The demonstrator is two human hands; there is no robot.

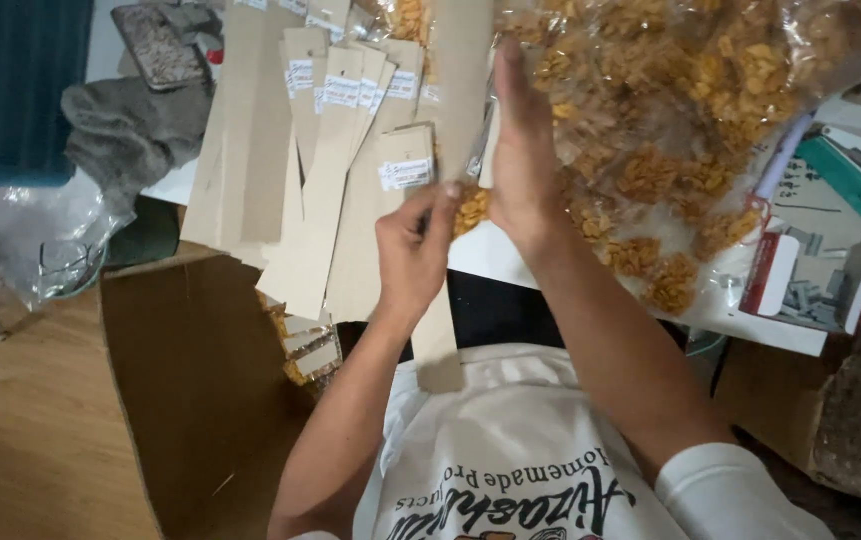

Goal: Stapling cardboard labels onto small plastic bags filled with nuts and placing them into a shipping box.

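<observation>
Two hands on long kraft sleeve [450, 150]: left hand [412, 255] fingers pinch it w/ small snack bag [470, 208]; right hand [522, 160] flat, fingers straight. Big snack bag [690, 130] just right.

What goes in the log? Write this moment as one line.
left hand: grips strip | right hand: flat on strip | bag: behind | sleeves: left

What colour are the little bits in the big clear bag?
Golden orange-yellow bits, seen in the head view.
</observation>
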